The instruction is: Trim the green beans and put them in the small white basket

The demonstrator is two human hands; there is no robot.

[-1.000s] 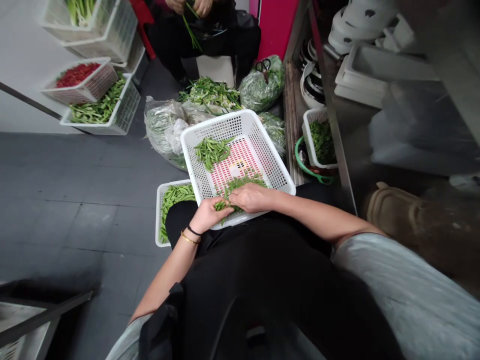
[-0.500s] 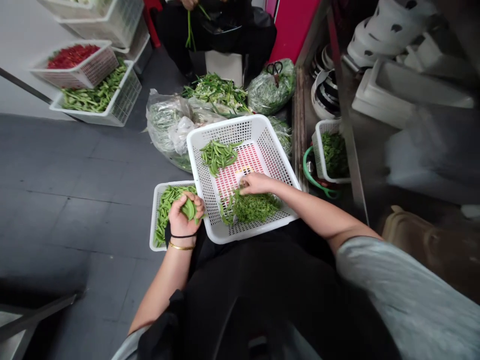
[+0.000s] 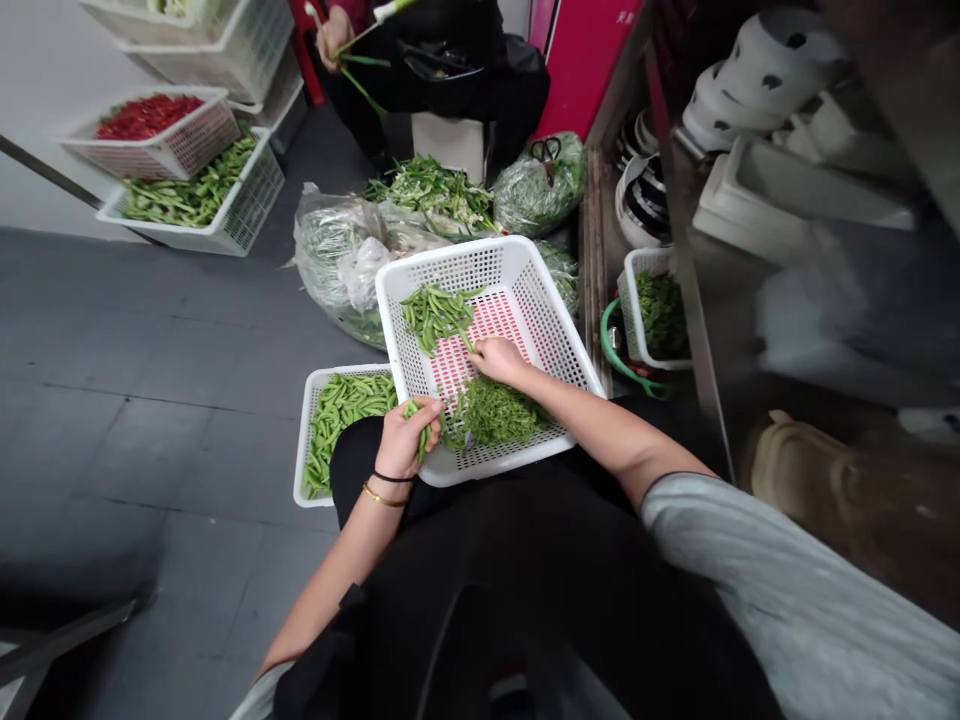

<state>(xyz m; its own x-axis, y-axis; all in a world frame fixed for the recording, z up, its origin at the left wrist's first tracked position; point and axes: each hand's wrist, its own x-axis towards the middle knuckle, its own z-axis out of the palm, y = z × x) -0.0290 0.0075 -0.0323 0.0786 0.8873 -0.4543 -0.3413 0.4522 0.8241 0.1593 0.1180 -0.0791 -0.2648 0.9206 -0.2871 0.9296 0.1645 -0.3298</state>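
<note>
A white perforated basket (image 3: pixel 561 325) rests tilted on my lap. Whole pea pods (image 3: pixel 436 312) lie in its far left part, and a heap of thin green trimmings (image 3: pixel 501 412) sits in the near part. My left hand (image 3: pixel 407 436), at the basket's near left rim, is closed around several pea pods. Over the middle of the basket, my right hand (image 3: pixel 498 358) pinches a pea pod at its fingertips, between the pods and the trimmings. A smaller white basket (image 3: pixel 303 445) full of pea pods (image 3: pixel 349 408) stands on the floor at left.
Opposite me a seated person's hand (image 3: pixel 334 38) holds green stalks. Between us lie bagged greens (image 3: pixel 334 250), loose greens (image 3: pixel 439 192) and scissors (image 3: pixel 547 152) on another bag. Stacked baskets with red peppers (image 3: pixel 150 116) stand at left. A metal shelf (image 3: pixel 694 330) runs along the right.
My left hand has moved right to the basket rim, its pods turned inward. My right hand has shifted slightly left and up, towards the pod pile. The other person's hand has moved left.
</note>
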